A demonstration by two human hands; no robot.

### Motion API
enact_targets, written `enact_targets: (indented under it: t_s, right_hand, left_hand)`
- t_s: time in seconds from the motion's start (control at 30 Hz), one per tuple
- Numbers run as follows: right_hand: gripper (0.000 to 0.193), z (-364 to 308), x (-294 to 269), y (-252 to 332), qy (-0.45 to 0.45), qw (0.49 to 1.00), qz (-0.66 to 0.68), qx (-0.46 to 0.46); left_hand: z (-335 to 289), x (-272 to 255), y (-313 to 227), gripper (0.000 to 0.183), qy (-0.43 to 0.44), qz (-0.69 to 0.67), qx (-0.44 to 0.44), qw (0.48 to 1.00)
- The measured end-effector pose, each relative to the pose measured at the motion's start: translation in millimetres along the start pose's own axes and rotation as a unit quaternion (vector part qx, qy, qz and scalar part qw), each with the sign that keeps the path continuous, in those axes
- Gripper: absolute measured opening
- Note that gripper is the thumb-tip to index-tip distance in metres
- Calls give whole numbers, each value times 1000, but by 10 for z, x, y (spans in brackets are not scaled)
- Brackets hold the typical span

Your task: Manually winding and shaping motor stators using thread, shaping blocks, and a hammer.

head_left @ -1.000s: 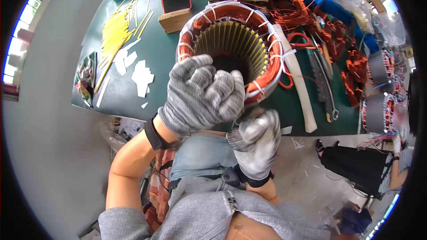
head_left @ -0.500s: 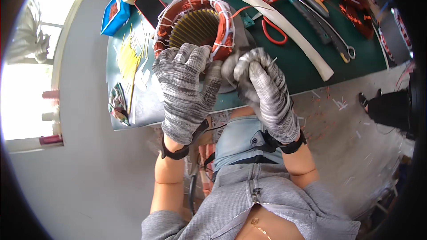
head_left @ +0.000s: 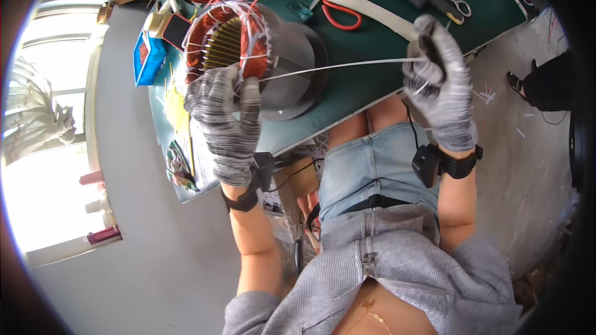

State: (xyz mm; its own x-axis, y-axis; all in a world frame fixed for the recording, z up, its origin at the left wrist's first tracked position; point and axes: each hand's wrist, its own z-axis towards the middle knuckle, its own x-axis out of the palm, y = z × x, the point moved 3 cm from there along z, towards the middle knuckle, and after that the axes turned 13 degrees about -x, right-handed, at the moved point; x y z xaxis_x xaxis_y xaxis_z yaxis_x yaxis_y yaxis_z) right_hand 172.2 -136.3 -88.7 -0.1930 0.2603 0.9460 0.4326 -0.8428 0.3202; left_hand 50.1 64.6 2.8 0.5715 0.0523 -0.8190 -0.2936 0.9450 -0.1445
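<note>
A grey motor stator (head_left: pixel 288 46) lies tilted on the table, its open end toward the left. Round that end runs a ring of copper winding (head_left: pixel 253 40), bound with white loops; yellow strips line the bore. My left hand (head_left: pixel 220 121), in a grey knit glove, grips the near edge of the winding between thumb and fingers. From beside its thumb a white lacing cord (head_left: pixel 341 65) stretches taut to the right. My gloved right hand (head_left: pixel 444 90) is closed on the cord's other end, out past the table's front edge.
Beyond the stator lie red-handled scissors (head_left: pixel 341 22), a long white sleeve-like strip (head_left: pixel 354 1) and a wrench-ended tool (head_left: pixel 462 7). At the left are a blue bin (head_left: pixel 149 62), yellow strips (head_left: pixel 176 108) and a patterned cloth bundle (head_left: pixel 179 164). A person's dark-clothed leg (head_left: pixel 546 93) shows at far right.
My right hand has moved away to the right, drawing the white cord out straight. My left hand stays at the winding. The view has shifted, and the stator now shows more of its side.
</note>
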Motion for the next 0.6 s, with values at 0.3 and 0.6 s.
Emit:
enact_targets:
  t_s: [0.3, 0.6]
  right_hand:
    - [27, 100, 166, -303, 176, 574, -710, -368]
    - [26, 241, 148, -604, 169, 665, -593, -421]
  left_hand:
    - [138, -80, 109, 19, 67, -18, 24, 997]
    - [158, -42, 146, 25, 158, -63, -78, 982]
